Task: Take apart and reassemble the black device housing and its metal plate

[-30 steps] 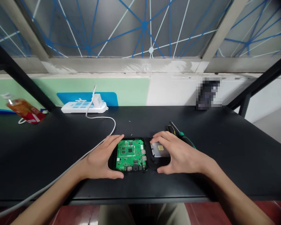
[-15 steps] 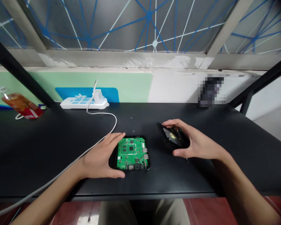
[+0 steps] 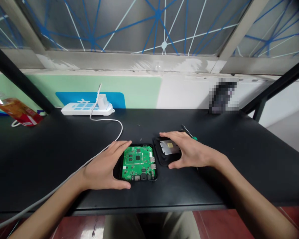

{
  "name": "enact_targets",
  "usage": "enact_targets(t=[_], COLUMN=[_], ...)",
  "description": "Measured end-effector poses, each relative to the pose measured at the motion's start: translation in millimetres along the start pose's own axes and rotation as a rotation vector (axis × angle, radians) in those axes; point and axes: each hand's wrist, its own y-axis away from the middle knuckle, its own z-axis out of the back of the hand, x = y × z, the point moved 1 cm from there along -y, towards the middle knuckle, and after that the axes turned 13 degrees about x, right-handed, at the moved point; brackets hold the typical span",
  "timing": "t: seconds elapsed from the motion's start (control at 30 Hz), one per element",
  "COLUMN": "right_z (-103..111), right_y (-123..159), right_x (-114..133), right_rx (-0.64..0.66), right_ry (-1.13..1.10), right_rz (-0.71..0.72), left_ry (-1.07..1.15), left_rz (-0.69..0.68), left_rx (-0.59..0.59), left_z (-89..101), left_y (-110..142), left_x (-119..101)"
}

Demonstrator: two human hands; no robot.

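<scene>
A green circuit board (image 3: 137,162) lies in a shallow black case (image 3: 156,178) on the table, with ports along its right and front edges. My left hand (image 3: 106,169) grips the case from the left, fingers at the far edge and thumb at the near edge. Beside it on the right, my right hand (image 3: 189,149) holds a black cover (image 3: 161,158), inner face up, fingers and thumb around its right part. A metal plate (image 3: 165,148) with a yellowish square pad shows inside the cover. Behind the right hand, a screwdriver (image 3: 194,138) with a green handle is partly hidden.
Tiny screw-like bits (image 3: 141,139) lie behind the case. A white cable (image 3: 99,154) runs from the power strip (image 3: 87,109) past my left arm. A drink bottle (image 3: 20,111) stands at the far left. A blurred-out dark object (image 3: 222,98) leans at the back right.
My right hand has moved left with the cover, which was tilted and now lies flatter, close to the case. The screwdriver has come into view. My left hand stays on the case.
</scene>
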Motion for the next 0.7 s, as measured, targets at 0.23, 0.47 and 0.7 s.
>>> enact_targets(t=[0.23, 0.47, 0.7], right_z=[2.7, -14.3, -20.9], right_y=[-2.0, 26.0, 35.0], right_x=[5.0, 8.5, -7.0], right_rx=[0.023, 0.002, -0.034], right_ry=[-0.02, -0.028, -0.045], right_rz=[0.017, 0.013, -0.015], left_ry=[-0.006, -0.02, -0.013], left_rz=[-0.018, -0.036, -0.061], left_rx=[-0.021, -0.036, -0.058], left_z=[-0.6, -3.4, -5.4], left_y=[0.4, -1.6, -4.9], left_x=[0.7, 0.6, -5.3])
